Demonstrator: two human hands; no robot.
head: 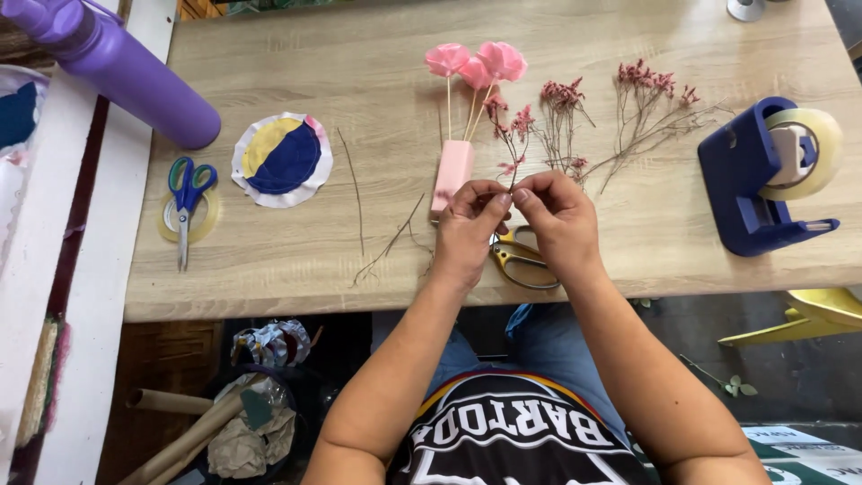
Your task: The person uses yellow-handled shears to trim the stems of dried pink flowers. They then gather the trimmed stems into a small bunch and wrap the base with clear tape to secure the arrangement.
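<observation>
Pink sprig: a thin dried sprig with small pink flowers (509, 144) is held between both hands near the middle of the table; its flowers stand up on the far side of the fingers.
Left hand: the left hand (469, 229) has thumb and fingers pressed together on the lower stem of the sprig, pinching it.
Right hand: the right hand (561, 216) pinches the same stem from the right side, its fingertips touching those of the left hand.
Table: a light wooden table (628, 224) carries all things.
Pink holder: a small pink block (452, 173) lies just left of the left hand, with three thin sticks that carry pink paper flowers (476, 63) pointing to the far side.
Yellow scissors: scissors with yellow handles (521, 259) lie under the hands, at the near edge.
Loose sprigs: more dried pink sprigs (646, 108) lie to the right of the hands; bare twigs (386, 242) lie to the left.
Tape dispenser: a blue dispenser with a clear tape roll (763, 175) stands far right.
Left side: blue scissors (187, 202) lie on a tape ring, beside round fabric pieces (283, 157) and a purple bottle (126, 67).
</observation>
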